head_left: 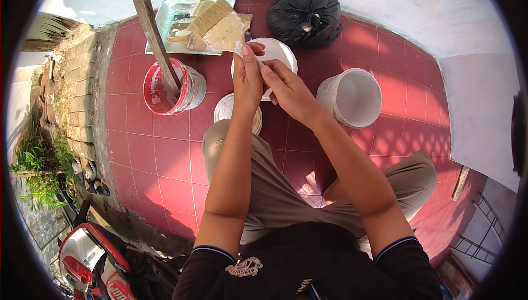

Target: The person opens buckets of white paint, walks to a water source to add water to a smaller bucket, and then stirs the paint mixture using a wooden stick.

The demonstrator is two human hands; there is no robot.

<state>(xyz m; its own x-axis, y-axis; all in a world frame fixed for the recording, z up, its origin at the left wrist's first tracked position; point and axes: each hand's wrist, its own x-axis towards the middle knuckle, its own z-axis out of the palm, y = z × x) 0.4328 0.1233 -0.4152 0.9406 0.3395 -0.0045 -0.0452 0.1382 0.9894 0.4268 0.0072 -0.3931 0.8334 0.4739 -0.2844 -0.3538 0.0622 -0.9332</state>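
Observation:
A wide, flat paintbrush (224,30) with pale bristles and white paint smears on its body is held up in front of me, bristles pointing far left. My left hand (247,84) is closed around its handle, thumb lying along it. Close beside it, my right hand (291,92) pinches the lower end of the same handle. Behind my hands stands a round white container (283,55), partly hidden by them. Below my left wrist is a smaller white tub (224,107), also partly covered by my arm.
A paint-stained bucket (194,86) with a red inside holds a wooden stick (147,16). Beyond it lies a pale tray (165,15) with several brushes. A tied black plastic bag (302,22) rests by the wall; a white bucket (328,97) stands at right on red tiles (148,151).

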